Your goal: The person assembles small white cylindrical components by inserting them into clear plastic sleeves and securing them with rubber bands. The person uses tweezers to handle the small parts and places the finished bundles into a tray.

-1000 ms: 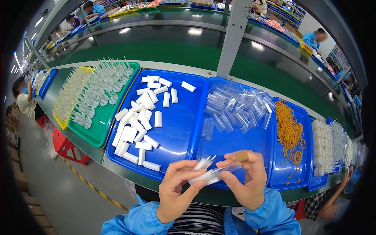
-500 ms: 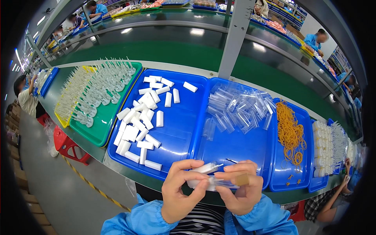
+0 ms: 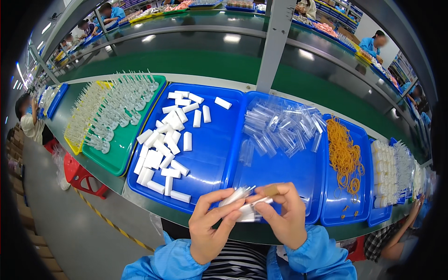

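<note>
Above the front edge of the bench, both my hands meet around small white and clear parts. My left hand (image 3: 212, 226) is closed on white parts with clear plastic about them (image 3: 239, 194); thin pale tips stick out at their upper end. My right hand (image 3: 287, 215) pinches a white piece (image 3: 264, 202) between thumb and fingers, right beside the left fingertips. A tan wrap (image 3: 270, 190) circles one right finger. Blur and overlapping fingers hide how the parts fit together. Behind the hands, a blue tray (image 3: 280, 179) holds a pile of clear plastic sleeves (image 3: 280, 128).
White blocks (image 3: 161, 148) lie in a blue tray (image 3: 210, 163) to the left. Further left, a green tray (image 3: 122, 151) carries upright translucent stemmed parts (image 3: 123, 100). Tan rubber bands (image 3: 343, 151) fill a tray on the right. A grey post (image 3: 274, 51) rises behind the trays.
My right hand has turned and drawn closer to the left. The clear sleeve that spanned the gap between the hands is now mostly hidden, and a white piece shows at the right fingertips.
</note>
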The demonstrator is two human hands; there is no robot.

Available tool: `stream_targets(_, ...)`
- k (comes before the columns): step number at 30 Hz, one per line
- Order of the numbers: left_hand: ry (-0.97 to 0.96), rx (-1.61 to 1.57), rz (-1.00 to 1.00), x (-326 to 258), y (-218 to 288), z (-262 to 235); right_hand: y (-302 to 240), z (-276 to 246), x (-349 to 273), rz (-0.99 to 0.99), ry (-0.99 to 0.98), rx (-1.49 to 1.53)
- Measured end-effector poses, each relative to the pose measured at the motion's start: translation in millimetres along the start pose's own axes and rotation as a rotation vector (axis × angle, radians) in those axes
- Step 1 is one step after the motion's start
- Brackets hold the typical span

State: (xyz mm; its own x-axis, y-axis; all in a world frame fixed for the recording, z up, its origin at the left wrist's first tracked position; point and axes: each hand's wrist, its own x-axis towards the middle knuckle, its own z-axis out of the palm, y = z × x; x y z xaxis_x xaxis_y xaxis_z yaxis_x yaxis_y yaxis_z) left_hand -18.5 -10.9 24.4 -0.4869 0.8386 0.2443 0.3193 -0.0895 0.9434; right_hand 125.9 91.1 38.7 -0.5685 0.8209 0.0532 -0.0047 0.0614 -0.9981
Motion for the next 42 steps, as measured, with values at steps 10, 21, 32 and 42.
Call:
stream_targets(10, -0.123, -0.04, 0.089, -5, -7, -3, 1, -18, 7, -0.078, -0.011, -0.127)
stream_targets(21, -0.051, -0.458, -0.016, -18, -19, 1, 5, -11, -1, 0.003, -0.058, -0.031)
stream_targets(32, 0.104, -0.568, -0.174, -10, -5, 17, -12, 1, 5, -0.374, -0.062, -0.665)
stream_targets(42, -0.229, -0.793, -0.553, 0, -4, 1, -8, -14, 6, -0.551, -0.121, -0.684)
